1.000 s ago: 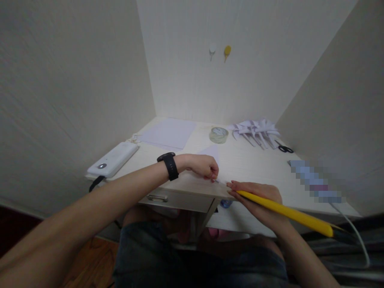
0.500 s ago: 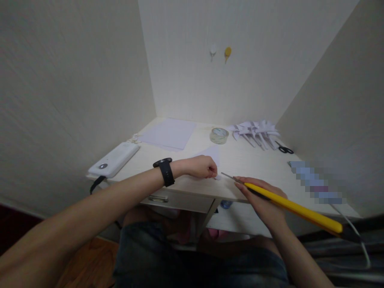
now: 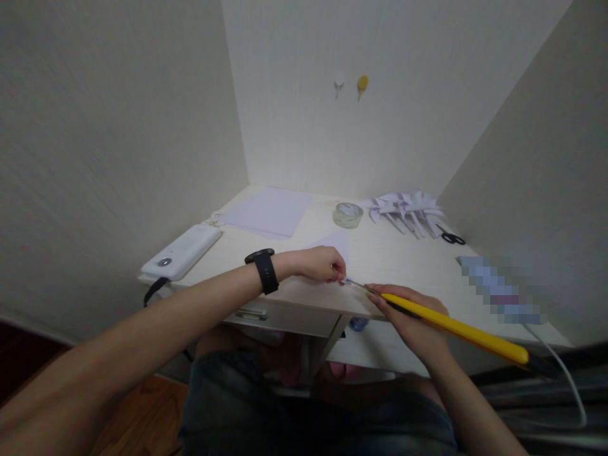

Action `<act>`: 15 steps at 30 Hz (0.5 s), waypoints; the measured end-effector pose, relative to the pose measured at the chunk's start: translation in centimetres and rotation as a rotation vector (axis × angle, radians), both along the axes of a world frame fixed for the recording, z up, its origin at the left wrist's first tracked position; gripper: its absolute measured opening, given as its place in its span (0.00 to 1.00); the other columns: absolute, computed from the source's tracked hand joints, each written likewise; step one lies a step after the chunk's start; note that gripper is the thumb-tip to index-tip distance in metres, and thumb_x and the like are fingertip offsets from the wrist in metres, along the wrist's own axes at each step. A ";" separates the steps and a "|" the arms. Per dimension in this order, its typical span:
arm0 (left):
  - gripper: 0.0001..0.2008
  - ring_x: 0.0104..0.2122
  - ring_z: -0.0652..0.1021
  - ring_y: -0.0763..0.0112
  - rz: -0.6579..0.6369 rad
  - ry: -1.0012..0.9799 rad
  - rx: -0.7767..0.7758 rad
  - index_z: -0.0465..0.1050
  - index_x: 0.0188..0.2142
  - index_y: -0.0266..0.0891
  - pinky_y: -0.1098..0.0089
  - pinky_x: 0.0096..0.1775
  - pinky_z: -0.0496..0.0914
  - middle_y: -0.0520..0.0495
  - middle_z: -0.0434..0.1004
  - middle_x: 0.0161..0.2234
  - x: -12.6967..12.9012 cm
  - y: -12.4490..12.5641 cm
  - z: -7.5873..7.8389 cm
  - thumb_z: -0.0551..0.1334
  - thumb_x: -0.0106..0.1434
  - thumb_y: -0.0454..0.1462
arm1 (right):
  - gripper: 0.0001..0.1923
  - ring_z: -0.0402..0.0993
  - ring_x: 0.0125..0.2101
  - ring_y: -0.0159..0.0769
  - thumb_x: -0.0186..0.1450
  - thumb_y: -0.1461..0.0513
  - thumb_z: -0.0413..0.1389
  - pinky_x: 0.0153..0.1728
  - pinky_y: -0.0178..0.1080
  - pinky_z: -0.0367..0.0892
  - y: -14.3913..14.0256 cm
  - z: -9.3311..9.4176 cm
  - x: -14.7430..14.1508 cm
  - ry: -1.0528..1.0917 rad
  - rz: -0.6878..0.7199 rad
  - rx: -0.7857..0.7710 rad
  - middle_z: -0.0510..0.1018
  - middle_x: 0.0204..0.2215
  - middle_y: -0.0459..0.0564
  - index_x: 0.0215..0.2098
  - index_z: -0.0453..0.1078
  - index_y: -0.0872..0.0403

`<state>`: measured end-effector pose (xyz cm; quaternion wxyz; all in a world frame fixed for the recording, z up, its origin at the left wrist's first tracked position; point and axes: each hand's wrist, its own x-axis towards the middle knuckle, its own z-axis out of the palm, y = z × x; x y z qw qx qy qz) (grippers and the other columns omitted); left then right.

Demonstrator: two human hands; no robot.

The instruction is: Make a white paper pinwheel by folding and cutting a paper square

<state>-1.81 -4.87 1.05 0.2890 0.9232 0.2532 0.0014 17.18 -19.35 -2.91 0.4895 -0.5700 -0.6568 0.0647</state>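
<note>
Since half a second ago the blade of the yellow utility knife [image 3: 451, 324] has slid left until its tip meets the left hand [image 3: 323, 264]. Right hand [image 3: 413, 320] — closed around the knife's handle, forefinger laid along it. Left hand — fingers curled, pinching the near corner of a white paper sheet [image 3: 335, 243] on the desk [image 3: 394, 266]. Beyond the hands: tape roll [image 3: 348, 215], folded paper pieces [image 3: 403, 209], scissors [image 3: 450, 237]. Left of the left hand — a white power bank [image 3: 183, 252].
</note>
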 end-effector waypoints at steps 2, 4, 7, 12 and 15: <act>0.10 0.28 0.73 0.73 0.001 0.007 -0.003 0.80 0.35 0.32 0.73 0.33 0.63 0.47 0.78 0.27 0.0 -0.1 0.0 0.59 0.59 0.29 | 0.07 0.84 0.33 0.42 0.60 0.53 0.63 0.36 0.39 0.80 0.0 0.1 0.0 -0.016 0.026 0.005 0.85 0.31 0.43 0.31 0.81 0.45; 0.10 0.28 0.74 0.72 0.004 0.014 -0.001 0.80 0.36 0.31 0.73 0.33 0.63 0.46 0.78 0.27 0.0 -0.2 0.0 0.58 0.59 0.29 | 0.07 0.84 0.33 0.41 0.61 0.53 0.62 0.36 0.40 0.80 0.0 0.0 0.0 -0.061 0.025 0.015 0.85 0.31 0.42 0.31 0.81 0.45; 0.10 0.29 0.74 0.72 0.007 0.023 0.021 0.80 0.35 0.33 0.73 0.33 0.63 0.46 0.79 0.28 0.2 -0.4 0.0 0.59 0.59 0.29 | 0.09 0.84 0.33 0.41 0.63 0.52 0.60 0.36 0.41 0.80 0.1 -0.6 0.2 -0.149 -0.038 0.045 0.85 0.32 0.42 0.33 0.81 0.44; 0.10 0.31 0.75 0.71 0.028 0.008 0.055 0.80 0.34 0.34 0.73 0.35 0.65 0.45 0.81 0.32 0.6 -0.7 0.2 0.59 0.57 0.27 | 0.14 0.83 0.32 0.45 0.65 0.49 0.55 0.33 0.45 0.78 -0.1 -1.9 -0.2 -0.248 -0.186 0.096 0.85 0.32 0.44 0.35 0.80 0.45; 0.10 0.31 0.76 0.71 0.051 -0.007 0.044 0.80 0.33 0.34 0.72 0.35 0.65 0.45 0.82 0.32 0.7 -0.8 0.4 0.59 0.57 0.27 | 0.15 0.83 0.31 0.45 0.66 0.49 0.55 0.32 0.45 0.76 -0.5 -2.0 -1.1 -0.264 -0.272 0.107 0.85 0.32 0.46 0.35 0.80 0.46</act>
